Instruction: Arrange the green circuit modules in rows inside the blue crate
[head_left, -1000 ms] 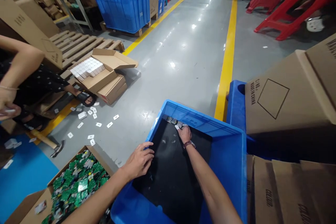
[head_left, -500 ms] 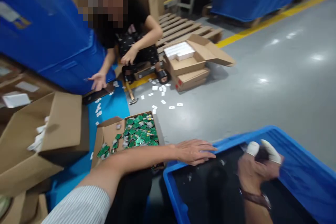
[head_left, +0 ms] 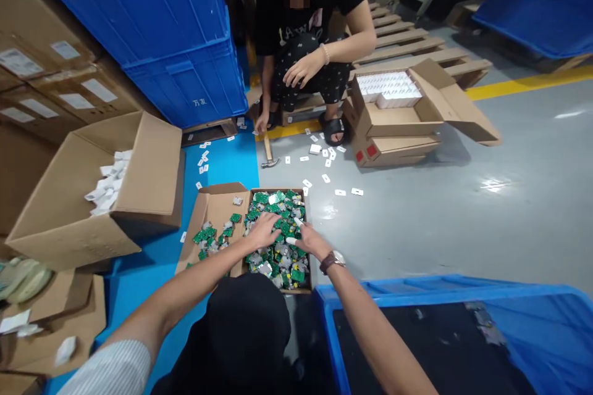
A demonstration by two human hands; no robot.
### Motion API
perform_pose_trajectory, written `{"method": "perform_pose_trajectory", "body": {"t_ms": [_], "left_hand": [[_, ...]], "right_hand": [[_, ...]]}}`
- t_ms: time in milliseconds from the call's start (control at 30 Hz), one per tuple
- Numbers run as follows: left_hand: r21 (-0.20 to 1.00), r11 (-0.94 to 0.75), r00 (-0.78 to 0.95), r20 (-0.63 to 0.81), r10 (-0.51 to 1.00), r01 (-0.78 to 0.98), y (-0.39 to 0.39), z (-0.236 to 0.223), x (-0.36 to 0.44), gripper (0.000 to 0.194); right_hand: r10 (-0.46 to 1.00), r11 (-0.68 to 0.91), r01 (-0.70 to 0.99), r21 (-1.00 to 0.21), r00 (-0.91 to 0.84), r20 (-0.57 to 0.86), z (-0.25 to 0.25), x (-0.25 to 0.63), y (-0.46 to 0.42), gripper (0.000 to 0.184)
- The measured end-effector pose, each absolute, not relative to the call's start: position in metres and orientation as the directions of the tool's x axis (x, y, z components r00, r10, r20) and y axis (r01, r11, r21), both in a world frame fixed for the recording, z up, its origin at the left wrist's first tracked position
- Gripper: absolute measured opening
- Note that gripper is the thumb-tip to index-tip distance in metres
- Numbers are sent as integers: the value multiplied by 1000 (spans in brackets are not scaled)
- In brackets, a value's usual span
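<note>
i have the left hand (head_left: pixel 264 231) over the boards (head_left: pixel 280 253) heaped in the box (head_left: pixel 217 200), its grip i can't tell; the right hand (head_left: pixel 314 241), beside it, has white-tipped thumb and finger apart.

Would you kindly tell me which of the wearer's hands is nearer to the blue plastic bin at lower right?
Right: the right hand is over the green circuit boards, outside and left of the blue plastic bin; the left hand is over them too, farther left.
</note>
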State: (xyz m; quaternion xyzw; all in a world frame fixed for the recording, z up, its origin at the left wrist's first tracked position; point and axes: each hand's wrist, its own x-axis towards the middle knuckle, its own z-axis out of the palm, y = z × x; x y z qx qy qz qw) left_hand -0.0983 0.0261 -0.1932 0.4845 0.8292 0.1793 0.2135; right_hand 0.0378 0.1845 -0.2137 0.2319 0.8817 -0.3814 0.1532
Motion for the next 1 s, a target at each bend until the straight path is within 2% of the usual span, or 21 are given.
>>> {"method": "perform_pose_trajectory", "body": {"t_ms": [100,167,333,467,600,733,867,1000], "left_hand": [[514,456,-402,-219,889,727,41,-209,-85,56],[533,451,-388,-232,892,716,45,-216,-82,53],[642,411,-384,-190,903,647,30,-215,-86,37],[731,437,-485,-165,859,524,14,-210,-88,36],[798,518,-663,-209,719,309,0,-207,-88,33],[857,516,-764,-329,556,7,-9,-200,-90,22],[863,404,-739,-482,471,-304,-12,-189,-91,37],[795,285,-627,-600,497,-536,-13,-174,-90,51]], "right_hand": [[323,681,531,-505,-836,-444,-226,24,171,53],[343,701,524,-484,-843,-415,-232,24,168,47],[439,646,559,-520,-829,-346,-241,38,162,44],[494,572,594,-566,-800,-340,-246,44,159,34],[537,499,623,-602,-768,-350,-247,38,159,31],[587,474,652,-592,-735,-339,-246,28,160,36],[592,473,685,-554,-713,-376,-246,18,163,37],[603,373,645,-666,-714,-354,-245,15,171,40]]}}
